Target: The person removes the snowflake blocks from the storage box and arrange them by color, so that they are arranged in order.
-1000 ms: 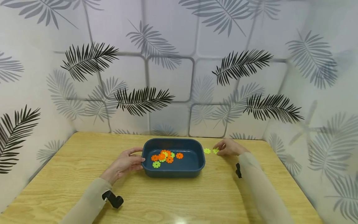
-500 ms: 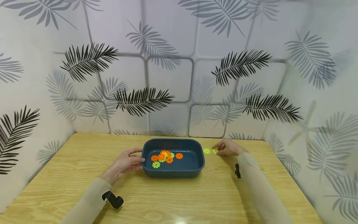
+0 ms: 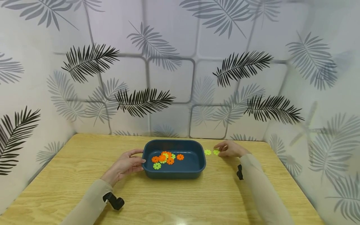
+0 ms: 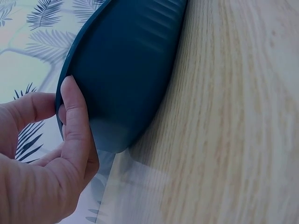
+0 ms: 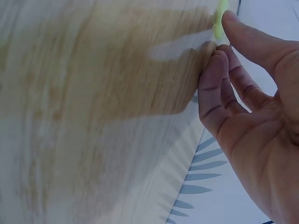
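Note:
A dark blue rectangular tray (image 3: 191, 162) stands near the back of the table. Notched plastic building discs, orange (image 3: 180, 157) and yellow-green (image 3: 157, 166), lie in it, mostly bunched to its left. My left hand (image 3: 127, 164) grips the tray's left end; in the left wrist view the fingers (image 4: 74, 107) pinch its rim. To the right of the tray, my right hand (image 3: 231, 148) has thumb and fingertips at the edges of a yellow-green disc (image 3: 216, 152) flat on the table. The right wrist view shows this disc (image 5: 219, 21) only edge-on, by the thumb.
Another yellow-green disc (image 3: 207, 152) lies on the table between the tray and my right hand. The light wooden table (image 3: 180, 200) meets leaf-patterned walls (image 3: 171, 118) at the back and sides. Black straps with mounts (image 3: 113, 200) sit on the wrists.

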The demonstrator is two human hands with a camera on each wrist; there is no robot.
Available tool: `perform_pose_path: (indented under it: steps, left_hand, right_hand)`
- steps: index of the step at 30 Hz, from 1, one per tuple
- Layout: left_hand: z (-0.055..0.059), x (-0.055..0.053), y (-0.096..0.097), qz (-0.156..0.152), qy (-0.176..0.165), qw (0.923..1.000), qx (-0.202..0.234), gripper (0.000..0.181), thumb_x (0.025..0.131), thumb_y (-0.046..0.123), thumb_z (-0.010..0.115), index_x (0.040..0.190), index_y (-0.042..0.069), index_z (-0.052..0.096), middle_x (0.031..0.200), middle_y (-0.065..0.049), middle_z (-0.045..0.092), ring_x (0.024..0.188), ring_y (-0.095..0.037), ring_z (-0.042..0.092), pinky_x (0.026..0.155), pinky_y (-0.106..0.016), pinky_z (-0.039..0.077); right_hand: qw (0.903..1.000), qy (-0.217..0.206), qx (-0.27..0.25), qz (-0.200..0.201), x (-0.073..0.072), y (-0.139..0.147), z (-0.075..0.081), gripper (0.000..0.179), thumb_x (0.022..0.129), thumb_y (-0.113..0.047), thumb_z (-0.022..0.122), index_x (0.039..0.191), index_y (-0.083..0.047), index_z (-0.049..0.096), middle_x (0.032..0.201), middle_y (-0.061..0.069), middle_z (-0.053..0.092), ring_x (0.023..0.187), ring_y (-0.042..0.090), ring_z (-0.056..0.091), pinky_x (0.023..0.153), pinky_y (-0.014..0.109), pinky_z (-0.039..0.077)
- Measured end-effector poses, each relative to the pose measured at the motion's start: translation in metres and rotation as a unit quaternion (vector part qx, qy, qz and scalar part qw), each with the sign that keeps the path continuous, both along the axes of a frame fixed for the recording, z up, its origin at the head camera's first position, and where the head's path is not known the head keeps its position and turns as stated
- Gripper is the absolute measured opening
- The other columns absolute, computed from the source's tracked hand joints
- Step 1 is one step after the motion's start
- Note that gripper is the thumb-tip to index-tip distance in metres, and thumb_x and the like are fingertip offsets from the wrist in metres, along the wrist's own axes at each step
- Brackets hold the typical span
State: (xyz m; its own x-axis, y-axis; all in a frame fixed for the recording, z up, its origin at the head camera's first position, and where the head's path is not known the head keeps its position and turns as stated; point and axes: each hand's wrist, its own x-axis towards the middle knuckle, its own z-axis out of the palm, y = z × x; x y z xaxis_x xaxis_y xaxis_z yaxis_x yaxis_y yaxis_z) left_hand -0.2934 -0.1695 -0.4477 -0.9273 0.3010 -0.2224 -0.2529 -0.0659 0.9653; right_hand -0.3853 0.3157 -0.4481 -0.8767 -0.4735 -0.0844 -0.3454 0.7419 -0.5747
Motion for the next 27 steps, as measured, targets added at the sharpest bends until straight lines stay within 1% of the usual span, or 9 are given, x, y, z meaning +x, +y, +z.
perform_pose_path:
  steps: [4, 8, 11, 16, 18, 22, 24, 27]
  left_hand:
    - [0.000, 0.000, 0.001, 0.003, 0.000, 1.0000, 0.000, 0.065, 0.092, 0.004, 0.064, 0.149, 0.002, 0.032, 0.107, -0.013, 0.065, 0.081, -0.017, 0.070, 0.072, -0.028, 0.060]
    - [-0.001, 0.001, 0.002, 0.004, -0.001, 1.0000, 0.002, 0.064, 0.093, 0.002, 0.063, 0.149, 0.001, 0.032, 0.107, -0.013, 0.065, 0.080, -0.017, 0.069, 0.071, -0.027, 0.060]
    - [-0.002, 0.002, 0.001, 0.004, -0.002, 1.0000, 0.003, 0.064, 0.093, 0.002, 0.063, 0.149, 0.001, 0.032, 0.104, -0.013, 0.066, 0.080, -0.017, 0.069, 0.071, -0.027, 0.060]
    - [-0.001, 0.001, 0.000, -0.001, 0.000, 1.0000, 0.005, 0.066, 0.092, 0.004, 0.064, 0.149, 0.002, 0.032, 0.104, -0.011, 0.066, 0.080, -0.017, 0.069, 0.072, -0.028, 0.060]
    - [-0.001, 0.001, 0.000, -0.001, 0.000, 1.0000, 0.007, 0.066, 0.092, 0.004, 0.065, 0.149, 0.002, 0.032, 0.106, -0.011, 0.066, 0.081, -0.018, 0.070, 0.073, -0.029, 0.060]
    - [0.000, 0.001, -0.001, 0.001, -0.001, 1.0000, 0.007, 0.066, 0.092, 0.003, 0.065, 0.149, 0.002, 0.032, 0.107, -0.012, 0.066, 0.083, -0.018, 0.070, 0.075, -0.029, 0.060]
    - [0.001, 0.001, 0.000, 0.002, -0.003, 1.0000, 0.006, 0.065, 0.092, 0.003, 0.065, 0.149, 0.002, 0.033, 0.108, -0.013, 0.065, 0.083, -0.019, 0.070, 0.074, -0.029, 0.060]
    - [0.001, 0.001, 0.000, 0.003, -0.005, 1.0000, 0.007, 0.066, 0.092, 0.003, 0.065, 0.149, 0.002, 0.033, 0.108, -0.013, 0.065, 0.083, -0.019, 0.070, 0.073, -0.028, 0.060]
  right_hand:
    - [0.9998, 0.001, -0.021, -0.002, 0.003, 0.003, 0.000, 0.037, 0.089, -0.007, 0.070, 0.125, 0.001, 0.065, 0.119, 0.021, 0.065, 0.105, 0.034, 0.063, 0.087, 0.043, 0.055]
    - [0.9991, 0.010, -0.041, 0.007, 0.004, 0.004, -0.002, 0.033, 0.088, -0.003, 0.069, 0.120, 0.005, 0.066, 0.117, 0.023, 0.066, 0.100, 0.031, 0.064, 0.084, 0.038, 0.055]
    - [0.9987, 0.019, -0.046, 0.011, 0.004, 0.001, -0.002, 0.030, 0.089, -0.003, 0.068, 0.117, 0.007, 0.067, 0.112, 0.023, 0.068, 0.093, 0.025, 0.065, 0.078, 0.031, 0.054]
    - [0.9982, 0.014, -0.058, 0.000, 0.003, -0.007, 0.006, 0.028, 0.090, -0.012, 0.070, 0.112, 0.005, 0.070, 0.103, 0.017, 0.072, 0.079, 0.020, 0.066, 0.066, 0.029, 0.055]
    - [0.9978, 0.004, -0.065, -0.008, 0.004, -0.012, 0.009, 0.027, 0.090, -0.014, 0.071, 0.111, 0.003, 0.071, 0.100, 0.013, 0.073, 0.077, 0.020, 0.067, 0.064, 0.030, 0.055]
    - [0.9977, -0.001, -0.068, -0.006, 0.007, -0.021, 0.014, 0.025, 0.091, -0.019, 0.070, 0.108, -0.001, 0.073, 0.095, 0.012, 0.073, 0.078, 0.024, 0.066, 0.064, 0.034, 0.056]
    - [0.9972, -0.007, -0.074, -0.010, 0.008, -0.026, 0.016, 0.026, 0.093, -0.022, 0.068, 0.108, -0.001, 0.072, 0.093, 0.016, 0.071, 0.075, 0.025, 0.063, 0.064, 0.038, 0.055]
    - [0.9961, -0.005, -0.086, -0.021, 0.011, -0.033, 0.020, 0.028, 0.096, -0.028, 0.064, 0.106, -0.004, 0.072, 0.089, 0.021, 0.068, 0.069, 0.024, 0.057, 0.062, 0.041, 0.053]
